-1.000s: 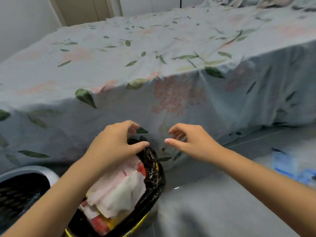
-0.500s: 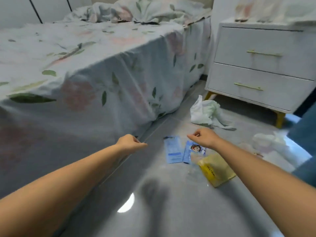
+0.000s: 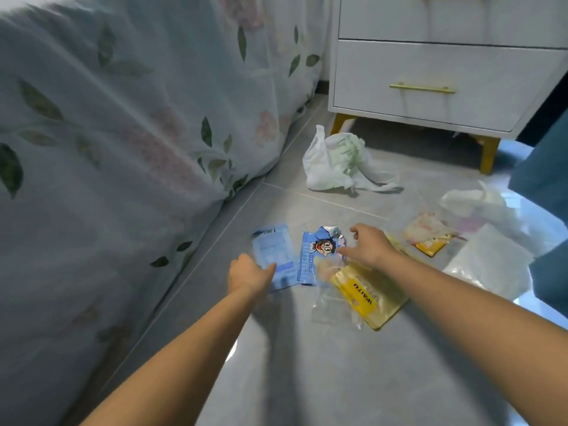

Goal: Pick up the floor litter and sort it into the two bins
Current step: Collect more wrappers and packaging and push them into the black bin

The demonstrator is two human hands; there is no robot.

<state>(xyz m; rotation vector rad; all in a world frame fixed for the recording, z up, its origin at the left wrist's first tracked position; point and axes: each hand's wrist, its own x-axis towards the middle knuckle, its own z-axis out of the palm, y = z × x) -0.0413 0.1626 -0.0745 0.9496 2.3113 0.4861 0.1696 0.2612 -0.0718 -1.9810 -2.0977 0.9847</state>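
down on the grey floor [image 3: 307, 379], head view: the left hand [image 3: 249, 276] has its thumb touching the pale blue packet [image 3: 273, 256], which runs long toward 12 o'clock; its other fingers are hidden. the right hand [image 3: 367, 245], fingers loosely spread, hovers at the cartoon wrapper [image 3: 319, 253], lying at its 9 o'clock. each hand seems nearest its own piece.

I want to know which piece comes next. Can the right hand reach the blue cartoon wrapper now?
Probably yes. The right hand hangs open just beside the blue cartoon wrapper, fingertips at its edge, and nothing lies between them. The left hand is busy at the plain blue packet.
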